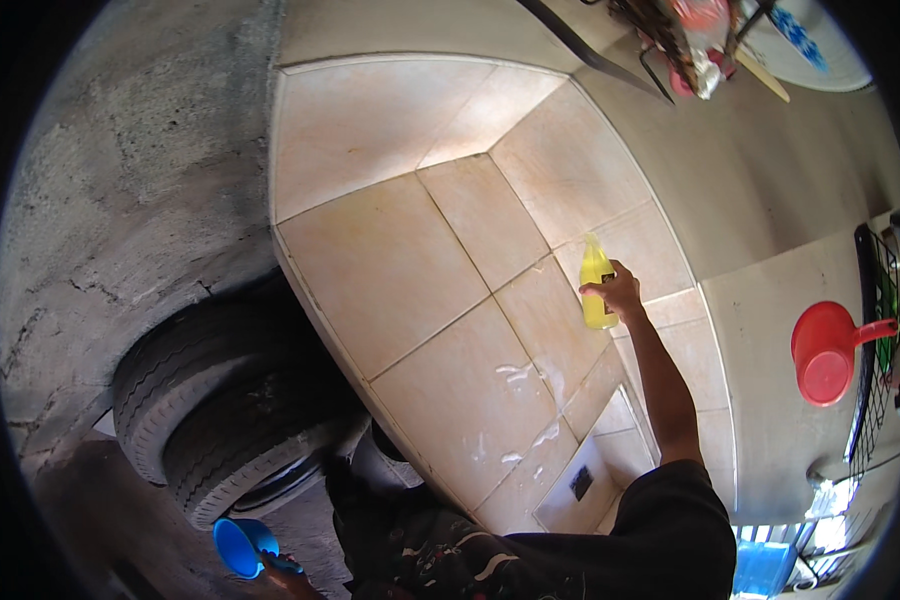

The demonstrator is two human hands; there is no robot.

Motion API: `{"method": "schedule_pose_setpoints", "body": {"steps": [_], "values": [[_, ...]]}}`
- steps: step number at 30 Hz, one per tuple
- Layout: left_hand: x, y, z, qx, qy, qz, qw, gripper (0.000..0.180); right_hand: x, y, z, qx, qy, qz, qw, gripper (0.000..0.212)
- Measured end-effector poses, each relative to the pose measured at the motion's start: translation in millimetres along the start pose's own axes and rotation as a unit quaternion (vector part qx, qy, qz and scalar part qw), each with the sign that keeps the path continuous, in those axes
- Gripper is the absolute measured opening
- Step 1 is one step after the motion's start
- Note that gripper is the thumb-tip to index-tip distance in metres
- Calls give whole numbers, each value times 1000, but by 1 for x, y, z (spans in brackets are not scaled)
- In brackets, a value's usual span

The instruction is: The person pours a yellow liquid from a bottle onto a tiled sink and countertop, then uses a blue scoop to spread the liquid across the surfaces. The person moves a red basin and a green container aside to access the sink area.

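Far left: rough grey concrete wall [140,130], pitted and cracked, curving with the lens. Below it, two black rubber tyres [210,390], close together, round-shouldered, with zigzag-grooved tread. Just right of these, low in view: blue plastic dipper [232,545], round, smooth-walled, deep-bowled, with a straight handle. Left grip [283,567]: closed around that handle, partly in shadow.

Centre: tiled surface [400,270], beige with a pinkish cast, glossy; large square-cut tiles, darker joints, upright tiled borders along far and right sides. Near the middle, thin white suds [515,373], in smears and small blobs. Close to the torso, sunken tiled recess [555,515] with a dark square patch [581,483].

Right of the suds, near the right-hand border: clear bottle [594,265] of yellow liquid, tapered neck, dark label. Contact between base and tile: cannot tell. Right grip [622,290]: wrapped around the bottle's side, thumb and fingers narrowed to its girth.

Far right: red plastic dipper [827,352], rounded bowl, stubby handle against black wire rack [875,350], open mesh.
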State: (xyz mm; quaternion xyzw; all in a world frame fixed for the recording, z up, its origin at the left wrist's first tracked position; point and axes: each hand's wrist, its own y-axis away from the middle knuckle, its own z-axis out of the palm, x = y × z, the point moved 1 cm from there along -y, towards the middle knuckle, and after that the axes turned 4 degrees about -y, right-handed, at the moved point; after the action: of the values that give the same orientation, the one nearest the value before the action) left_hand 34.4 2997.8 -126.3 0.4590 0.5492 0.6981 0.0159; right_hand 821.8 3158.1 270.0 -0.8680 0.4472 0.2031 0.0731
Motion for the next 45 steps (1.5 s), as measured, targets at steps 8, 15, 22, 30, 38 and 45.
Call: {"method": "schedule_pose_setpoints", "body": {"steps": [8,15,22,30,38,45], "values": [[4,2,-18,-35,-77,120,989,28,-11,89,2,-74,-28,-32,996,72],[15,-13,-37,3,-161,149,976,27,-22,169,34,-155,-58,-120,979,77],[29,-12,-27,10,-65,52,996,25,-9,229,49,-210,-8,-88,974,81],[34,-1,-2,-32,-132,25,990,25,72,231,34,-145,63,-7,987,81],[36,-2,18,-60,-172,14,983,25,199,177,-8,-20,7,173,985,84],[39,-1,37,-80,-206,7,975,25,255,156,-48,117,30,175,977,75]]}}
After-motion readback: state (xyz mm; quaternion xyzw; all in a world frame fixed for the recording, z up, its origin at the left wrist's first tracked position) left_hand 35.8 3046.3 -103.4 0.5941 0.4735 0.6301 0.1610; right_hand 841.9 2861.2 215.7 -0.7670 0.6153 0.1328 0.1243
